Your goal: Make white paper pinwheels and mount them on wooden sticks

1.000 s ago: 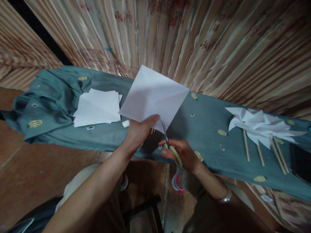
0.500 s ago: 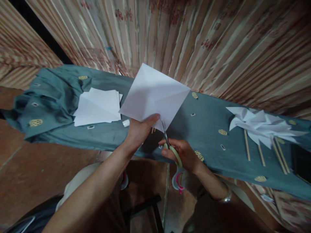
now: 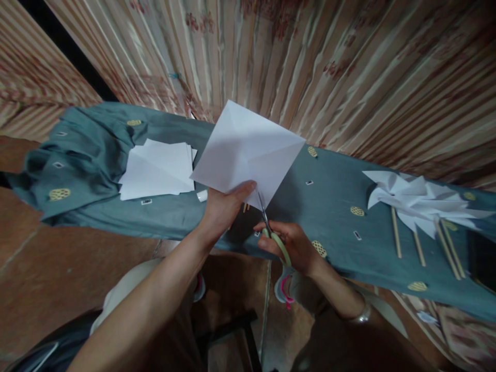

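At five o'clock, my right fingers [image 3: 279, 227] curl snugly round the handles of the green scissors [image 3: 276, 238]; they look hard, so the loops are the place to hold. At eight, my left fingers [image 3: 245, 190] pinch the paper [image 3: 248, 139], thumb on top. The paper reaches toward twelve, over the desk [image 3: 333, 178]. I'd guess it's light, bendy and easy to rip, so I'd hold its edge gently.

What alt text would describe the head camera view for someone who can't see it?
A person's left hand holds a creased white paper square while the right hand holds green-handled scissors at its near corner. On the blue-green cloth below, a stack of white paper lies to the left and paper pinwheels with sticks lie to the right.
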The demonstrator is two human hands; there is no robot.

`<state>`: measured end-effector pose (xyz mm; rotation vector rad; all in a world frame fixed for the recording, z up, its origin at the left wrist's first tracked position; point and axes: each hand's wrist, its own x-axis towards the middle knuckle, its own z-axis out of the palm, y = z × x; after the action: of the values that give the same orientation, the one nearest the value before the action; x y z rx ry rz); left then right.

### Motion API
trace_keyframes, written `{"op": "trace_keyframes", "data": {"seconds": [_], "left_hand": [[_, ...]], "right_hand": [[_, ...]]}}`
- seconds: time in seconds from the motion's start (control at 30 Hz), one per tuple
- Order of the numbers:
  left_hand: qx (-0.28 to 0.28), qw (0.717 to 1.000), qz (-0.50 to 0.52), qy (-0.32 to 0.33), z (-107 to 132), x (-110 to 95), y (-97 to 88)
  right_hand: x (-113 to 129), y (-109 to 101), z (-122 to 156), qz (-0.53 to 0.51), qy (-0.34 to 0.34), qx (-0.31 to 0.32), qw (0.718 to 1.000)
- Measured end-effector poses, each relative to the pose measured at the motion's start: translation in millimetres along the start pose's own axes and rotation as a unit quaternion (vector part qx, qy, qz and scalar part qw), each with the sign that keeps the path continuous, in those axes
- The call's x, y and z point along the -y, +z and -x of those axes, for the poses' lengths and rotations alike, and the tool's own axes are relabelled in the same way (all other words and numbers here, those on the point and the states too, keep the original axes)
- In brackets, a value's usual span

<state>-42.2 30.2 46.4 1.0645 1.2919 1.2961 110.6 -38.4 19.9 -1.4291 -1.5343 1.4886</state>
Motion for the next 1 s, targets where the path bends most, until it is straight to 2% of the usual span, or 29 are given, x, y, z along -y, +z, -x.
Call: {"op": "trace_keyframes", "data": {"seconds": [0.73, 1.0], "left_hand": [[0.006, 1.000, 0.000, 0.008, 0.6, -2.1, 0.5], [0.001, 1.000, 0.011, -0.006, -2.6, 3.4, -0.9]], "right_hand": [[0.0, 0.9, -1.1, -0.003, -0.001, -0.013, 1.000], [0.1, 1.1, -1.5, 0.002, 0.008, -0.023, 1.000]]}}
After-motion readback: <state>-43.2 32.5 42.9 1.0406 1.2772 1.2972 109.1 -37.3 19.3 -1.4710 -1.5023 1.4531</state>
